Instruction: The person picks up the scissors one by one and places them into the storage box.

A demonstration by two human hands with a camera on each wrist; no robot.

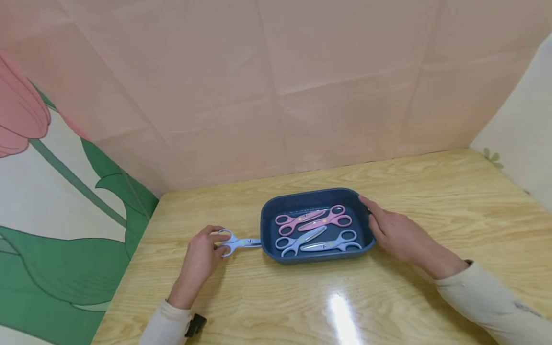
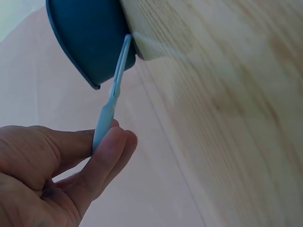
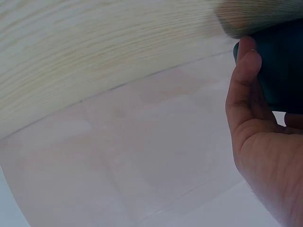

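Observation:
My left hand (image 1: 202,251) pinches the handle end of a pair of light blue scissors (image 1: 241,242) between thumb and fingers. In the left wrist view the closed scissors (image 2: 113,90) are seen edge-on, with their tip right at the outer wall of a dark blue box (image 2: 90,33). My right hand (image 1: 398,235) holds the right end of this box (image 1: 302,260), its fingers against the outer wall. In the right wrist view the fingers (image 3: 244,85) lie along the wall. Two pink scissors (image 1: 325,219) and two light blue scissors (image 1: 329,244) lie inside the box.
The box stands on a wood-grain table (image 1: 293,302). A pinkish sheet (image 1: 276,96) covers the wall behind. To the left is a panel with printed tulips and leaves (image 1: 64,268); a white panel (image 1: 523,124) stands at the right.

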